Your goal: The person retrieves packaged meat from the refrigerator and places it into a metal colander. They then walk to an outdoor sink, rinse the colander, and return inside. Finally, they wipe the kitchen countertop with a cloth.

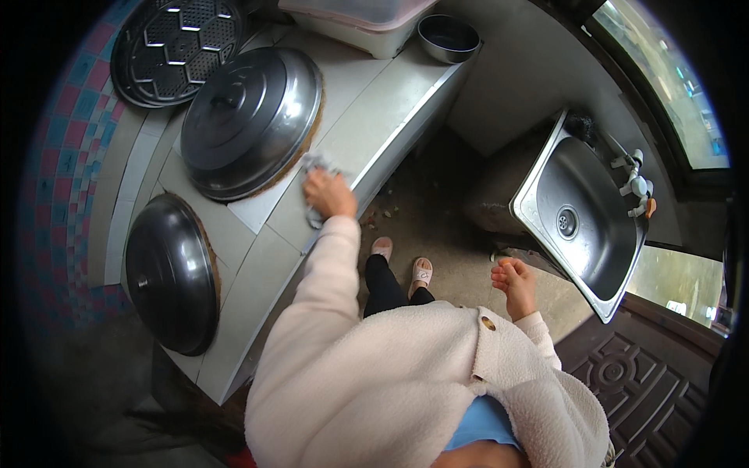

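My left hand (329,194) presses a crumpled grey cloth (316,160) onto the tiled counter (351,131), near its front edge. Just beyond that hand sits a large domed metal wok lid (248,126) with a dark knob. A second domed lid (172,275) covers another round opening nearer me, left of my forearm. Off the counter, my right hand (516,284) hangs in the air beside the sink, fingers curled. Between its thumb and fingertips shows a small orange piece (505,263), too small to identify.
A perforated metal steamer tray (178,50) leans by the mosaic-tiled wall. Behind stand a lidded plastic bin (357,29) and a metal bowl (448,38). A stainless steel sink (576,205) with a tap (635,182) juts out at right. Small debris lies on the floor (450,263).
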The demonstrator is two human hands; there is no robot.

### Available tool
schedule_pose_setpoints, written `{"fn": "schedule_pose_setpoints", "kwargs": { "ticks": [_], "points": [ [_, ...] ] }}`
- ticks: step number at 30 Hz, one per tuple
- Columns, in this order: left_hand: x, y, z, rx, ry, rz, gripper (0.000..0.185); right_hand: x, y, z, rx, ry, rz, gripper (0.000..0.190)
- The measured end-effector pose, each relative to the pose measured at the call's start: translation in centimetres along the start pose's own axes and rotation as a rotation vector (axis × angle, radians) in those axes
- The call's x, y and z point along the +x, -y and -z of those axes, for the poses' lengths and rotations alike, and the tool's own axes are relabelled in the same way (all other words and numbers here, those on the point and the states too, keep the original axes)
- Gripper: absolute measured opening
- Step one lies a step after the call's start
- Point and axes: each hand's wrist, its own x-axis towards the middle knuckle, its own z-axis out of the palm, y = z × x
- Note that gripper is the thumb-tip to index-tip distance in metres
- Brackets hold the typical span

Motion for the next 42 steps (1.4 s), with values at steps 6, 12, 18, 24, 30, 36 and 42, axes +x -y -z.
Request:
{"fn": "schedule_pose_setpoints", "kwargs": {
  "ticks": [6,12,18,24,30,36,42],
  "points": [
    [5.3,-18.2,-4.9,-0.78,-0.024,-0.3,0.037,1.4,1.3,-4.2,-0.014,0.04,0.007,0.017],
    [10.0,-13.7,-2.3,-0.793,-0.084,-0.299,0.021,1.5,2.6,-4.7,0.064,-0.097,0.018,0.016],
    [9.0,-19.9,-7.2,-0.675,-0.095,-0.695,0.023,3.7,2.3,-7.6,0.046,-0.012,-0.077,0.016],
    [21.1,-18.2,-4.4,-0.904,-0.18,-0.355,0.019,3.8,1.8,-6.7,-0.009,-0.024,-0.022,0.016],
    [11.9,-23.1,-8.2,-0.596,-0.142,-0.817,0.02,4.6,0.3,-7.3,-0.001,-0.003,-0.105,0.016],
    [16.5,-23.8,-2.4,-0.822,-0.203,-0.728,0.016,4.8,1.5,-5.9,-0.027,-0.015,-0.018,0.016],
    [8.4,-17.9,-5.4,-0.639,-0.067,-0.847,0.021,4.3,1.2,-6.0,-0.043,0.096,-0.051,0.017]
  ]
}}
